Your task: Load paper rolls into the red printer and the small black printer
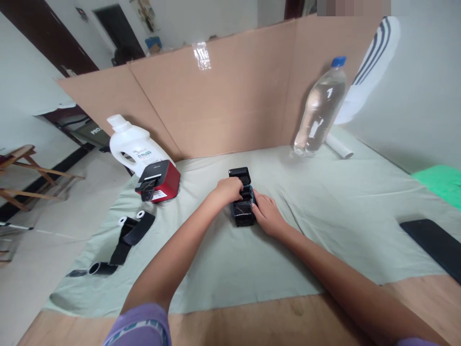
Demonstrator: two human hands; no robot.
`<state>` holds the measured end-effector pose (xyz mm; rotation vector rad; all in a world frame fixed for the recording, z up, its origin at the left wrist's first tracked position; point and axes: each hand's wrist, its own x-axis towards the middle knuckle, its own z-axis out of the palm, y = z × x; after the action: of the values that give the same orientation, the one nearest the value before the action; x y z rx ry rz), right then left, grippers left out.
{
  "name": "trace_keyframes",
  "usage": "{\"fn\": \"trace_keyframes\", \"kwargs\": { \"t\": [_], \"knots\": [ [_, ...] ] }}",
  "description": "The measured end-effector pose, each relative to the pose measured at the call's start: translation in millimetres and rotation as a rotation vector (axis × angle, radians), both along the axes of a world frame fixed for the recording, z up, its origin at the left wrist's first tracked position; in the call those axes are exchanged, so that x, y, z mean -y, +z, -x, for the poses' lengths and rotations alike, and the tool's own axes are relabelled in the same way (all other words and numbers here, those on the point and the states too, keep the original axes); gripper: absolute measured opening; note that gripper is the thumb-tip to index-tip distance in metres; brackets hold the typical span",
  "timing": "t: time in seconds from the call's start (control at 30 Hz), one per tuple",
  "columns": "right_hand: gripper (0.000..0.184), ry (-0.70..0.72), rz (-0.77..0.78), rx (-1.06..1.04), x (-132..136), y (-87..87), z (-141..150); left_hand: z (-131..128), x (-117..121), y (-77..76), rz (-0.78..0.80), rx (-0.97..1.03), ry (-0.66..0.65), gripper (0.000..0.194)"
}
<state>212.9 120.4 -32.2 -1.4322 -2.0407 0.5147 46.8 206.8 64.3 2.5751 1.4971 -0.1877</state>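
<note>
A small black printer (243,214) lies on the pale green cloth in front of me, its lid (239,175) raised at the far end. My left hand (229,189) reaches over it from the left, with curled fingers dipping into the compartment. A dark cylindrical part (245,193) shows beside those fingertips; what they pinch, if anything, is hidden. Along the printer's right side, my right hand (268,211) grips the body, thumb towards its near part and fingers on the far side edge.
To the left are a red and black box-shaped device (168,181), a white jug (135,144) and several black rolls (139,228). A water bottle (320,113) and white tube (340,146) stand before a cardboard panel (230,101). A dark phone-like slab (432,242) lies right, near green material (437,185).
</note>
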Motion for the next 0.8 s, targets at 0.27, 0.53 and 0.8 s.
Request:
{"fn": "trace_keyframes", "kwargs": {
  "t": [0.27,0.53,0.8],
  "knots": [
    [0.060,-0.020,-0.062,0.011,-3.3,-8.2,-2.5,29.3,14.0,24.5,-0.019,0.395,-0.023,0.032],
    [0.059,-0.016,-0.079,-0.002,-4.3,-10.7,-3.3,140.6,79.9,25.2,-0.098,0.511,0.461,0.027],
    [0.062,-0.023,-0.080,0.008,-7.6,-14.9,-4.2,233.9,116.3,0.6,-0.124,0.011,0.686,0.030]
  ]
}}
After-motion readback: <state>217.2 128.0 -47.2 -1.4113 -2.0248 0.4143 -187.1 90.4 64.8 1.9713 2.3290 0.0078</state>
